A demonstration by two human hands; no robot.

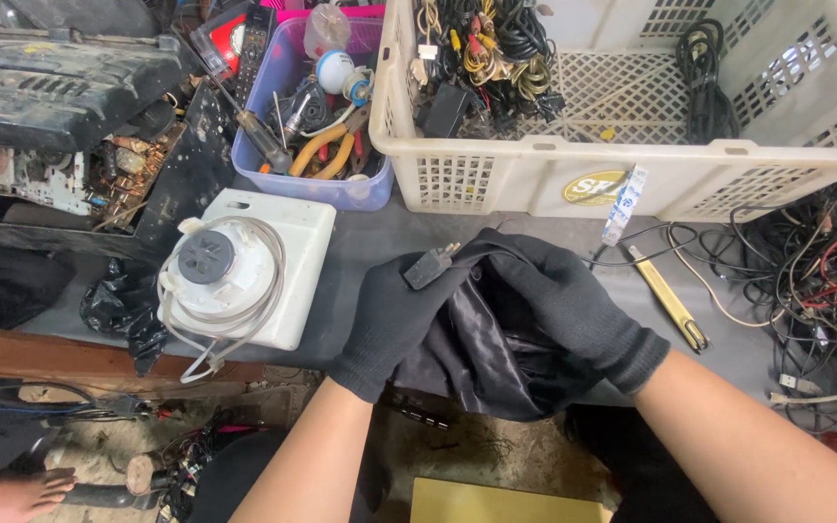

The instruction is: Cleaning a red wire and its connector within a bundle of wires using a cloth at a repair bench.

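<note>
- There is only one view. The camera sits on the person's head.
- It looks down and forward at the grey table [380,242], from close up.
- Both gloved hands, the left hand [394,310] and the right hand [564,300], sit in the middle, with the arms coming in from the bottom.
- At the top you see the white basket [632,179], at the bottom the floor.

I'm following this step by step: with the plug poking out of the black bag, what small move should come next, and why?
Probably push the black plug down into the black bag. The left hand pinches it right at the bag's mouth, and the right hand grips the bag, apparently holding it open.
</note>
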